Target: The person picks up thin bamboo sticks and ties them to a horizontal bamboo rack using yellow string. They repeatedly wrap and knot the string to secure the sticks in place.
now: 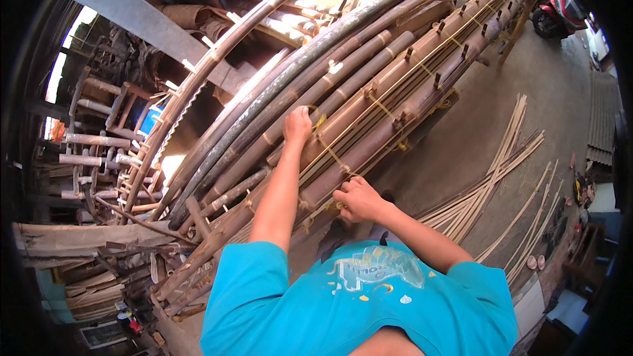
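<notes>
A long bamboo frame (pixel 353 151) runs diagonally in front of me, from the lower left to the upper right. Thin bamboo strips (pixel 362 124) lie lengthwise between its two thick poles, with short dark pegs standing up along them. Yellow cord (pixel 332 152) crosses the strips at intervals. At the far pole, my left hand (pixel 298 125) is closed on the cord, a loop of which shows beside its fingers. My right hand (pixel 359 199) pinches cord at the near pole, fingers curled. The cord ends inside both hands are hidden.
Loose bamboo poles (pixel 264 109) lie beyond the frame, beside a curved pole with pegs (pixel 217 53). Split bamboo strips (pixel 491 188) lie on the floor at right. A red motorbike (pixel 560 12) stands at the upper right. Wood racks (pixel 99 138) fill the left side.
</notes>
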Motion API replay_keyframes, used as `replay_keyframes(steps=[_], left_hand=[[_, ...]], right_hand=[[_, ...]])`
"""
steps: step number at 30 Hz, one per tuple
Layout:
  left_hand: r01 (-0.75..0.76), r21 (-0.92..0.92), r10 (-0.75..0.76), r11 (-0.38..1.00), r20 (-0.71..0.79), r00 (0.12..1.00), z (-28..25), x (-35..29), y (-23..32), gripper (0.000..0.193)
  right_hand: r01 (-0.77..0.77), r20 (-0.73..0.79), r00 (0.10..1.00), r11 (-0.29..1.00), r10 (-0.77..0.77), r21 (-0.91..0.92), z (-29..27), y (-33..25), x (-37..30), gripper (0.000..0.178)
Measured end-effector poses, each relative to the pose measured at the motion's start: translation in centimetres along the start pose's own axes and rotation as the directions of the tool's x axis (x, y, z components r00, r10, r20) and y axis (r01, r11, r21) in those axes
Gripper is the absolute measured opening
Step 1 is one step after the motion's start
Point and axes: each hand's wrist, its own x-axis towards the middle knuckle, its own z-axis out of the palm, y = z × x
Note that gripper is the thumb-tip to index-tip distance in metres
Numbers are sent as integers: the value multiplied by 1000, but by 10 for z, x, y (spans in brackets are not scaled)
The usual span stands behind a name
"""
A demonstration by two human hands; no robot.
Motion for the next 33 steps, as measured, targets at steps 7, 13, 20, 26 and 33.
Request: replay_keyframes(steps=[7, 13, 20, 26, 33], left_hand=[[5, 290, -26, 957, 67, 997, -114, -141, -38, 32], [-257, 65, 260, 964, -43, 965, -69, -220, -95, 22], [53, 116, -70, 992, 141, 988, -93, -206, -52, 34], [103, 28, -105, 994, 100, 989, -87, -209, -69, 36], [-99, -534, 103, 840, -22, 994, -95, -162, -59, 25]], right_hand=[[-392, 360, 859, 18, 364, 920, 74, -72, 12, 18], [224, -304, 672, 206, 676, 953, 89, -135, 122, 23], [-179, -297, 946, 975, 132, -136, 56, -31, 210, 48], [-186, 301, 952, 666, -60, 722, -26, -100, 118, 49], [-151, 219, 973, 914, 70, 376, 79, -88, 40, 42]])
